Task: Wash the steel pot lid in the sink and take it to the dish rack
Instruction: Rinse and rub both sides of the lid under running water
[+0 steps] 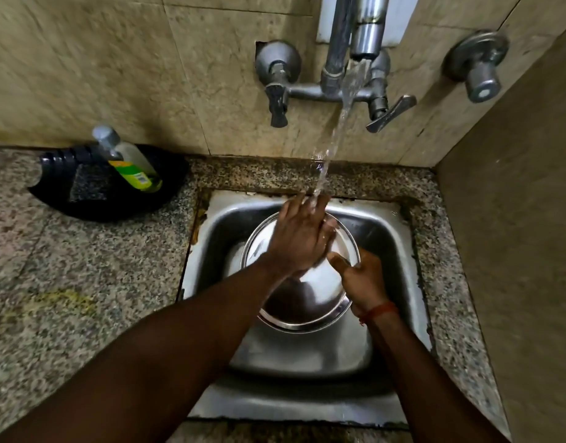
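Steel pot lid (302,292) sits tilted over the middle of the sink (400,238), held in both hands; the right hand (363,278) clasps its right rim, thumb on top, a red thread at the wrist; the left hand (302,238) lies flat on the lid's far half, fingers spread under the water stream (334,145) from the wall tap (339,87); a soap bottle (128,158) leans in a black tray (93,203) at the worktop's back edge, left of the sink.

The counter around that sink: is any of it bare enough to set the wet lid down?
Yes. The granite left of the sink is bare, from the black tray holding the soap bottle to the near edge. The strip right of the sink, against the wall, is narrow. The basin is crowded: lid, left hand, right hand.
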